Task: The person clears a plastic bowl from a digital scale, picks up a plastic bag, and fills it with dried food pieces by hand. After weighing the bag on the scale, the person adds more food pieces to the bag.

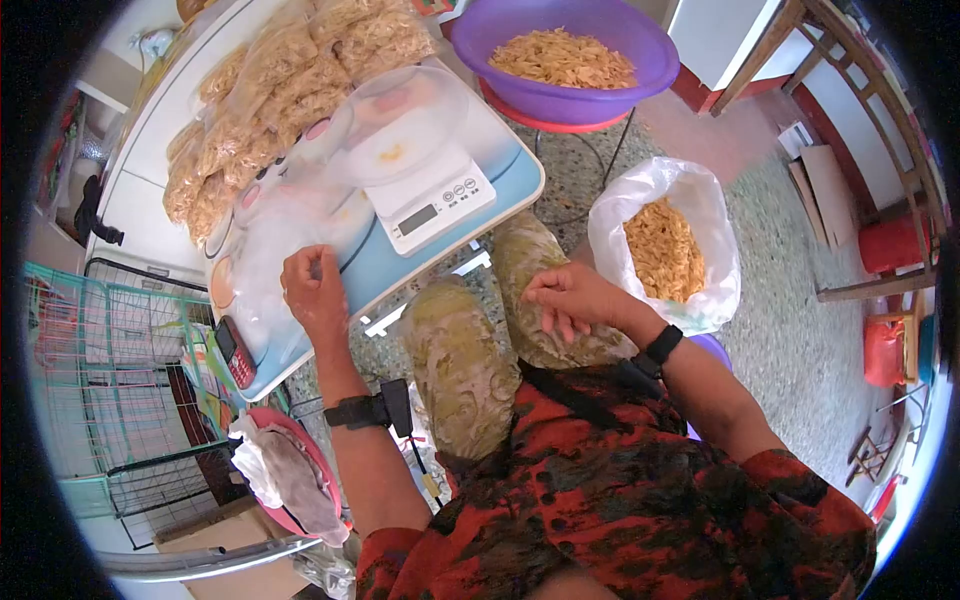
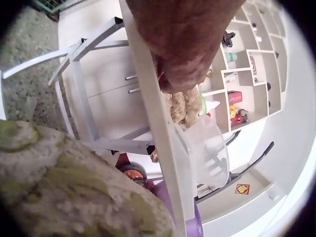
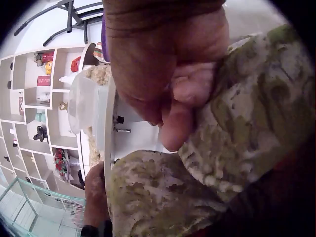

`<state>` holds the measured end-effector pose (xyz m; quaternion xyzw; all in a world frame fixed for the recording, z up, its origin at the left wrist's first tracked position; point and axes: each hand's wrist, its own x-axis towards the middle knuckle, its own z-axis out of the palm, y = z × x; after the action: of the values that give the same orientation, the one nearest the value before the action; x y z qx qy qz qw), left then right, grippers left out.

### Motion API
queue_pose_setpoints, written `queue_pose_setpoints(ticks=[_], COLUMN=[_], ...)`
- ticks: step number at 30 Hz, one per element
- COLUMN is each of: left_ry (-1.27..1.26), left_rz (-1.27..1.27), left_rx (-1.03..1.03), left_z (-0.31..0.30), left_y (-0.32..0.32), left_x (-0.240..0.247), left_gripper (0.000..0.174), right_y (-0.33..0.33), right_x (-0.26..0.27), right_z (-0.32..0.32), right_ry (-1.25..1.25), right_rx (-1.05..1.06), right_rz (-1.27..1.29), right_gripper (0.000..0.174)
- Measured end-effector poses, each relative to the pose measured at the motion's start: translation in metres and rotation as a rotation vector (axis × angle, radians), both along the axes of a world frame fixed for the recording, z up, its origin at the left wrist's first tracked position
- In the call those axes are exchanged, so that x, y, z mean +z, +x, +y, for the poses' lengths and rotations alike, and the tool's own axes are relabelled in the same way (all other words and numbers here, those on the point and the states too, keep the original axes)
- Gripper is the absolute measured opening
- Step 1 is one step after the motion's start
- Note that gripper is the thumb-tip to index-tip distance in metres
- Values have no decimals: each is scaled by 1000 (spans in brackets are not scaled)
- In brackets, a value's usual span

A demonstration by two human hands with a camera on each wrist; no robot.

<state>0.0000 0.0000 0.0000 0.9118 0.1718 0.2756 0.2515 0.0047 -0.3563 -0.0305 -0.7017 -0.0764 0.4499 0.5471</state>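
Note:
My left hand (image 1: 315,290) is at the near edge of the blue-topped table (image 1: 400,268), fingers loosely bent, beside thin clear plastic bags (image 1: 275,255); nothing shows in its grip. In the left wrist view that hand (image 2: 180,49) is above the table edge, its fingertips mostly hidden. My right hand (image 1: 575,300) hangs over the camouflage-clad thigh with loosely curled, empty fingers; the right wrist view shows this hand (image 3: 173,84) close up. A white digital scale (image 1: 435,208) stands on the table with a clear bowl (image 1: 405,120) on it.
Filled clear bags (image 1: 290,90) lie across the table's far side. A purple basin (image 1: 650,65) of pale strips stands on a stool. On the floor to the right is a white sack (image 1: 715,275) of golden pieces. A phone (image 1: 236,352) lies at the table's left corner, near a wire cage (image 1: 120,380).

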Motion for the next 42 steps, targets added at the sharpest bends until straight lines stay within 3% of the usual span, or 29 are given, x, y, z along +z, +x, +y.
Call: queue_pose_setpoints(ticks=[8, 17, 23, 29, 32, 38, 41, 42], left_ry=[44, 60, -190, 44, 223, -355, -773, -554], left_rz=[-27, -19, -47, -356, -340, 61, 400, 425], left_rx=[-18, 10, 71, 67, 50, -94, -82, -272], left_z=[2, 2, -9, -13, -28, -69, -70, -60], left_y=[-1, -3, -5, -6, -31, -134, -186, -209], left_x=[1, 0, 10, 5, 11, -27, -78, -110], left_gripper=[19, 18, 18, 9, 14, 5, 21, 30], right_y=[-3, 14, 33, 34, 32, 31, 30, 28], right_x=[-3, 0, -4, 5, 1, 22, 27, 30], right_z=[7, -2, -3, -10, -11, -15, -15, -15], right_ry=[-57, -51, -96, -58, -35, -29, -42, -37], right_rx=[51, 177, 314, 272, 239, 228, 223, 225], right_rz=[-94, 74, 114, 151, 165, 131, 169, 158], right_gripper=[24, 28, 32, 32, 33, 33, 34, 34])
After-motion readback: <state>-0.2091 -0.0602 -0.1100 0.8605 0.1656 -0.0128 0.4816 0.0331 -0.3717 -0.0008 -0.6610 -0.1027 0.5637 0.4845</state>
